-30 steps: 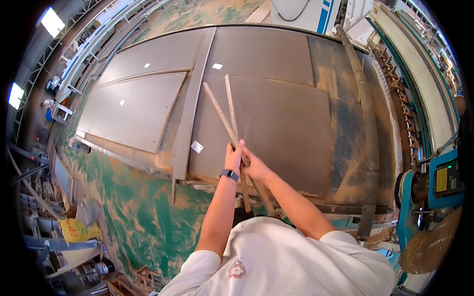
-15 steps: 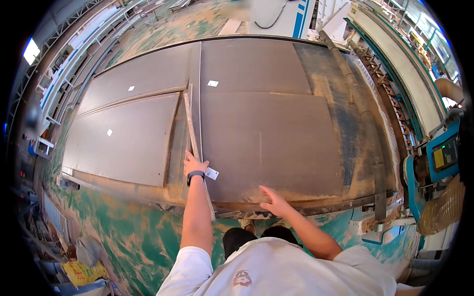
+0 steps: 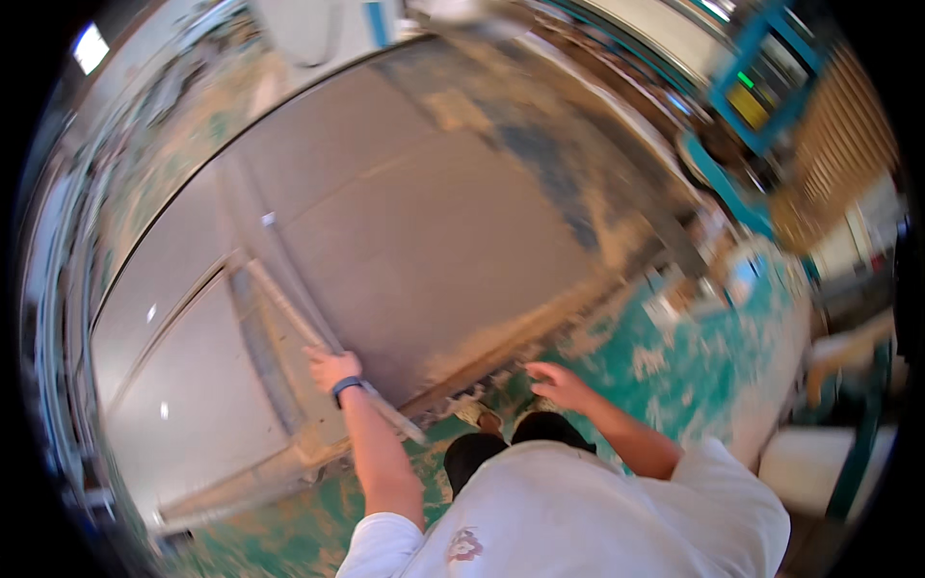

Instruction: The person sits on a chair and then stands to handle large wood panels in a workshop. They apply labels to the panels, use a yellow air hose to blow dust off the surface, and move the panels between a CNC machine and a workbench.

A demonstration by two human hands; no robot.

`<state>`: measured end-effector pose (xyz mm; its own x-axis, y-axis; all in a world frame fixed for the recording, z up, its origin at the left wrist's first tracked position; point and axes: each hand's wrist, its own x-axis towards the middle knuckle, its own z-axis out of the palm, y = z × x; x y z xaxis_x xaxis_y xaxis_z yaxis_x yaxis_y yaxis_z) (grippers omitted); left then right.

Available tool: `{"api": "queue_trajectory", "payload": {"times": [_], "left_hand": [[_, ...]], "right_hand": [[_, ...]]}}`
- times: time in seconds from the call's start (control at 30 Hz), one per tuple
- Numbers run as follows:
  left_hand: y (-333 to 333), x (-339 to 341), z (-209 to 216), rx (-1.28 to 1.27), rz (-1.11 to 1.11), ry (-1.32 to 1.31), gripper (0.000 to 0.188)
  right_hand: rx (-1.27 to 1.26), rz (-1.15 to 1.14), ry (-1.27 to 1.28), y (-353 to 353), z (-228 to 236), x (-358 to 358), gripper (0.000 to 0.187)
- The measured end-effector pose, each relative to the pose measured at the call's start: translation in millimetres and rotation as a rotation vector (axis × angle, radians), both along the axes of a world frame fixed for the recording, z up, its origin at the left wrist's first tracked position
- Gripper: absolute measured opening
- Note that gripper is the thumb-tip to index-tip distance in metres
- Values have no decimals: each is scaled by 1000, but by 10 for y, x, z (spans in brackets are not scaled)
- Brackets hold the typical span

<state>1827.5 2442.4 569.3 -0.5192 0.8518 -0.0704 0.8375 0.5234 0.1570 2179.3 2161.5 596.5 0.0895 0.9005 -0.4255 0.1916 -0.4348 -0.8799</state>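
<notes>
My left hand (image 3: 333,370), with a dark band on its wrist, is closed around a long narrow strip (image 3: 287,310). The strip slants across the dusty table, and its near end juts past the front edge. Beside its right side lies a large brown-grey panel (image 3: 434,222); to its left is another flat panel (image 3: 207,390) with a small white label. My right hand (image 3: 563,386) hovers off the table's near edge, fingers partly spread and holding nothing. Motion smears the picture, so the fingers' exact grip on the strip is not sharp.
A blue-framed control panel (image 3: 766,82) and a ribbed hose (image 3: 838,144) stand at the upper right. Green floor (image 3: 665,356) strewn with sawdust runs along the table's front. A pale cabinet (image 3: 318,29) is beyond the far edge.
The whole view has swung toward the right, so the table appears turned. My left hand stays on the strip; my right hand now appears over the floor instead of the panel's near edge.
</notes>
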Motion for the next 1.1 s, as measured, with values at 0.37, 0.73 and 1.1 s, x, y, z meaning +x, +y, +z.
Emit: {"api": "queue_trajectory", "payload": {"times": [0.37, 0.73, 1.1], "left_hand": [[-527, 730, 5, 374, -721, 101, 71], [-3195, 3048, -817, 347, -984, 220, 65], [-4273, 3938, -2137, -927, -1186, -109, 45]], "right_hand": [[-222, -362, -384, -2854, -1135, 894, 49], [-713, -1064, -79, -7088, -1872, 1382, 41], [-440, -870, -396, -7346, -1057, 3953, 50]]}}
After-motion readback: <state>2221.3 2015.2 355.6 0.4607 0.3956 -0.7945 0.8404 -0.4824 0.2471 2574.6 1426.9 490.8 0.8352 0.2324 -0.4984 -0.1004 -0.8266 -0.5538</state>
